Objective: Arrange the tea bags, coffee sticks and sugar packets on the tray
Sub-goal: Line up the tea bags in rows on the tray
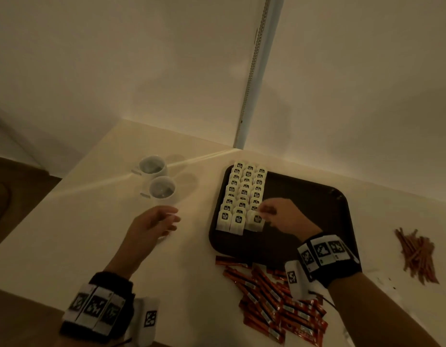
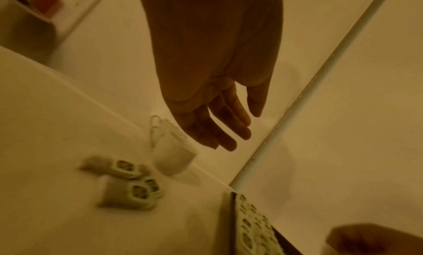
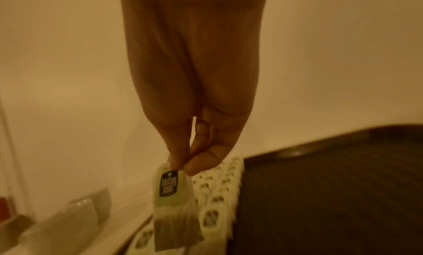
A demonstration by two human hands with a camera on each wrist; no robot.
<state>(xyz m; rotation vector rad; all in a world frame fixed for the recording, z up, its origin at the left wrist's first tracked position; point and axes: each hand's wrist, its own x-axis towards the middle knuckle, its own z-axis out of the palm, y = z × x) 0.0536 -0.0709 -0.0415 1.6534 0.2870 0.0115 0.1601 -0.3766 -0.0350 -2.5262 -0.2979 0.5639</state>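
Observation:
A dark tray (image 1: 304,209) holds three columns of white tea bags (image 1: 244,191) along its left side. My right hand (image 1: 263,214) pinches one tea bag (image 1: 255,221) by its tag at the near end of the right column; in the right wrist view the hand (image 3: 183,168) holds this tea bag (image 3: 170,186) hanging just above the rows (image 3: 219,186). My left hand (image 1: 170,219) hovers with straight fingers over the table left of the tray. Under the left hand (image 2: 228,132), a few loose tea bags (image 2: 135,188) lie on the table.
Two white cups (image 1: 157,177) stand on the table beyond my left hand. A heap of red coffee sticks (image 1: 274,296) lies in front of the tray. Thin brown sugar sticks (image 1: 417,254) lie to the tray's right. Walls close off the back.

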